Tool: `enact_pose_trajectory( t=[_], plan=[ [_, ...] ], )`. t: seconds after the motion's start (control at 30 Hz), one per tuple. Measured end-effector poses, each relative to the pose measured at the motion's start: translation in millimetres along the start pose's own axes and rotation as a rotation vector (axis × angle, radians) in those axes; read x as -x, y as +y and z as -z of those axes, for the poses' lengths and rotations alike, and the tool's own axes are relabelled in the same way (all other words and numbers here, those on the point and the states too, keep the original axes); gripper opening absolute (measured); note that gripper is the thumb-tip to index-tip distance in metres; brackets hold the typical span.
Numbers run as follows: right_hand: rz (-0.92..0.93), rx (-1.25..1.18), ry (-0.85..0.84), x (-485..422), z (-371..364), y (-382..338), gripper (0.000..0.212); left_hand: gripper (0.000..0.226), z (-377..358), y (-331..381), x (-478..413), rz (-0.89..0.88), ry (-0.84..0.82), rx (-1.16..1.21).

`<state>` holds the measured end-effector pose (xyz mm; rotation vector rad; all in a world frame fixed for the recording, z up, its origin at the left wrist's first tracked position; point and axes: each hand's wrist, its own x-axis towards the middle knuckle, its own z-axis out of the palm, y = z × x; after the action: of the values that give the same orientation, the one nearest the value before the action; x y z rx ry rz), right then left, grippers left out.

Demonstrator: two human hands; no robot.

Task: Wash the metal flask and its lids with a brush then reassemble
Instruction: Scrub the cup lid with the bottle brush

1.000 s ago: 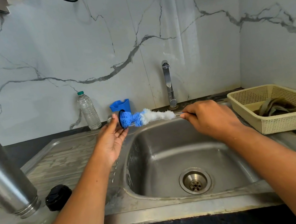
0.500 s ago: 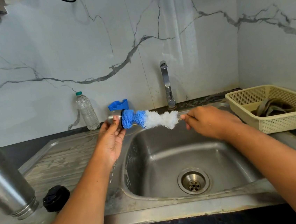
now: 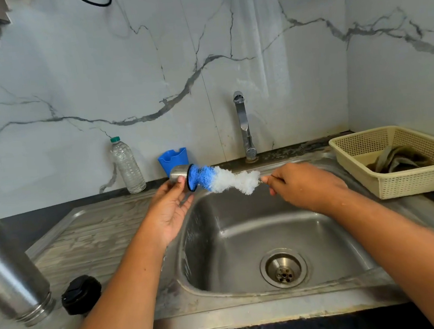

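The metal flask (image 3: 8,269) is cut off by the left edge; its base is out of frame. The brush (image 3: 223,180) has its blue tip buried inside the steel lid (image 3: 180,174), and its handle is concealed within the right hand (image 3: 304,187). The cloth (image 3: 397,160) in the basket (image 3: 413,184) is partly screened by the near wall. The basket's right end runs off frame.
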<state>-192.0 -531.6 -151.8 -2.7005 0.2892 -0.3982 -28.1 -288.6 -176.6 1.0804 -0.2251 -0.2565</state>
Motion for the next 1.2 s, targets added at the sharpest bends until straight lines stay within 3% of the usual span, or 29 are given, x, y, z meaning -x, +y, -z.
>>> enact_pose_trajectory(
  t=[0.1,0.27,0.53,0.7,0.87,0.97,1.1,1.2],
  plan=[
    [-0.008,0.069,0.085,0.7,-1.9,-3.4,0.042,0.027,3.7,0.9,-3.7,0.028,0.105,0.017],
    [0.040,0.124,0.191,3.7,-7.3,-10.8,0.036,0.074,4.7,5.7,-3.2,0.078,0.108,0.108],
    [0.111,0.060,0.194,5.4,-7.2,-13.7,0.038,0.034,1.9,13.3,1.3,0.003,0.184,0.229],
    [0.063,-0.040,0.072,1.0,-10.8,-6.3,0.043,0.036,7.2,9.3,-0.2,-0.006,0.044,0.098],
    [0.024,-0.195,0.009,-3.7,-6.0,3.3,0.047,0.030,12.4,13.9,-2.3,-0.081,0.015,0.132],
    [0.030,-0.229,-0.067,-2.5,-10.0,1.2,0.047,0.037,8.5,10.2,0.2,-0.051,-0.050,0.088],
    [0.001,-0.290,-0.063,-4.8,-8.6,3.8,0.050,0.035,4.4,11.4,-0.7,-0.105,-0.038,0.162],
    [-0.001,-0.236,-0.076,-3.2,-13.2,1.6,0.045,0.037,1.0,5.2,3.3,-0.039,-0.093,0.122]
  ],
)
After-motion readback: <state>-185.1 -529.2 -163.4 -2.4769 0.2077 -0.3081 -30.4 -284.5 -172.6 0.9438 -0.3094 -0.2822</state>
